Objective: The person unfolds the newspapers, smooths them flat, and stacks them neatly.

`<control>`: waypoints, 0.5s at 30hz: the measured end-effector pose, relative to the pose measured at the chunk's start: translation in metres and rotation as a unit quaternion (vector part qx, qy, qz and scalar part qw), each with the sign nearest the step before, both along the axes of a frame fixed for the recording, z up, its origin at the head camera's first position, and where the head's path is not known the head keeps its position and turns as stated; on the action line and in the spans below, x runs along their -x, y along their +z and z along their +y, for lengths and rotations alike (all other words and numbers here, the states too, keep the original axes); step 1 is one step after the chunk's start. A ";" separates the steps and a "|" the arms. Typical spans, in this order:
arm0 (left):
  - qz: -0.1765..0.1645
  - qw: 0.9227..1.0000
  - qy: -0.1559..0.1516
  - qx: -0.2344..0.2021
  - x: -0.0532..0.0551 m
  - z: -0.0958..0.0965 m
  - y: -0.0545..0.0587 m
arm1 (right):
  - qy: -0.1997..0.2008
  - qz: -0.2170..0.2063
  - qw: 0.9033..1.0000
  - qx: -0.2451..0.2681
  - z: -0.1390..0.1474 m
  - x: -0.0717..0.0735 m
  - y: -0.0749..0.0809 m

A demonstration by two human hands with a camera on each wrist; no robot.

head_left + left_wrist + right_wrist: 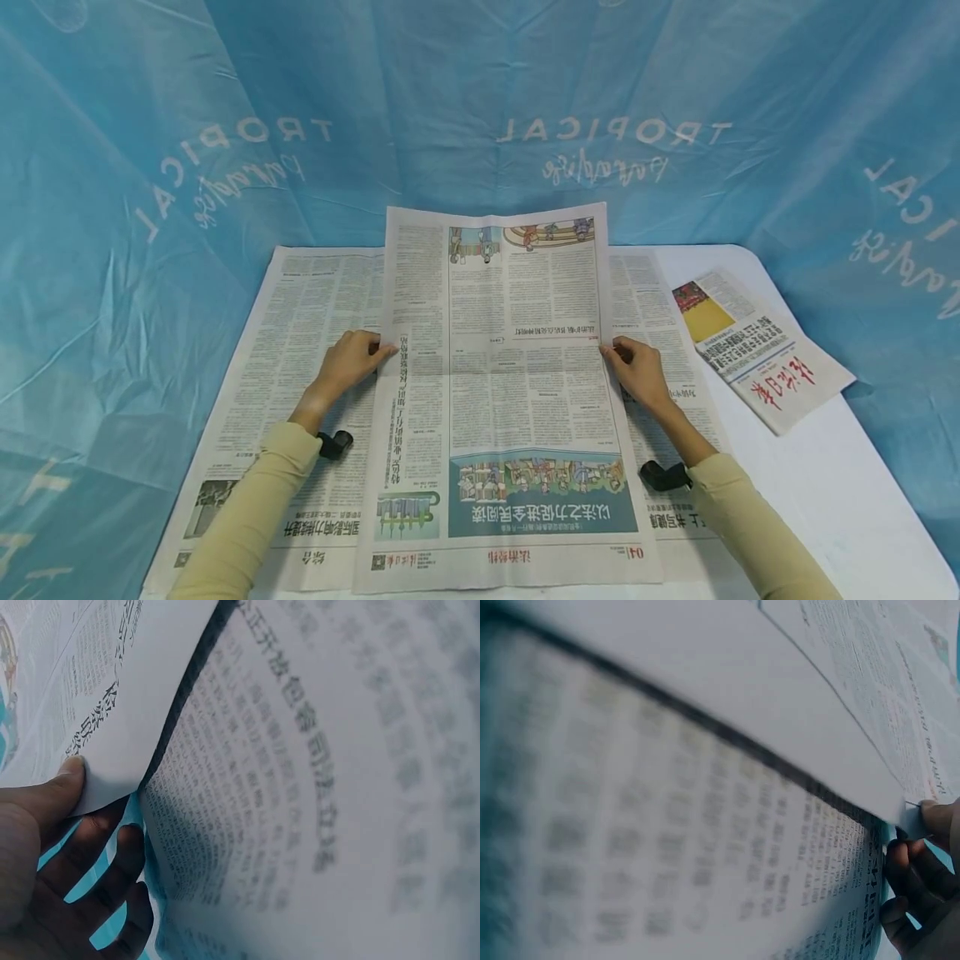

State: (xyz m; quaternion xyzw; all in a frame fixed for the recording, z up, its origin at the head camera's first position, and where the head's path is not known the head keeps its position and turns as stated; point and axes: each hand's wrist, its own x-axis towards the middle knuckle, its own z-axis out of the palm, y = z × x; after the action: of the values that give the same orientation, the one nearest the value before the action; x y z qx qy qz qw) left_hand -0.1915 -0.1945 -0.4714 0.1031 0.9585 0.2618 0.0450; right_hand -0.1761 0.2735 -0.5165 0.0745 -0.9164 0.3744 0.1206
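Observation:
A newspaper sheet [495,392], printed with cartoon pictures and a teal panel near its close end, lies before me over a wider spread newspaper [292,333]. Its left edge is pinched by my left hand [348,367], the thumb [71,776] on top and the other fingers bent beneath. On the opposite edge my right hand [637,371] pinches the paper the same way. In the right wrist view, that edge meets the thumb [935,817]. Both wrist views show the sheet's rim raised off the printed page below it.
A folded newspaper [772,367] with red lettering lies at the right on the white table [862,483]. Blue curtains [480,100] with white lettering hang behind and at both sides. Each wrist carries a small black device [663,477].

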 end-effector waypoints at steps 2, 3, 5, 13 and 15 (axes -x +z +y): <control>0.005 1.000 0.001 0.002 0.000 0.000 -0.002 | 0.004 -0.001 1.000 -0.005 0.001 0.001 -0.001; 0.008 1.000 0.001 0.002 0.000 0.001 -0.003 | 0.007 -0.001 1.000 -0.006 0.001 0.001 -0.001; 0.014 1.000 0.001 0.002 0.001 0.001 -0.006 | 0.012 -0.004 1.000 -0.007 0.001 0.001 -0.001; 0.025 1.000 0.002 0.003 0.002 0.004 -0.010 | 0.013 -0.033 0.999 -0.020 0.000 0.002 0.001; 0.019 1.000 0.003 0.009 0.003 0.005 -0.010 | 0.010 -0.038 0.999 -0.024 0.000 0.002 0.002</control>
State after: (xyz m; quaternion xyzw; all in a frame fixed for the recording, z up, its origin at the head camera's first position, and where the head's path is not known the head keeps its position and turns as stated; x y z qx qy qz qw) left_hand -0.1945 -0.1894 -0.4813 0.1052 0.9618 0.2513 0.0268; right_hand -0.1781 0.2733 -0.5149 0.0727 -0.9283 0.3558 0.0802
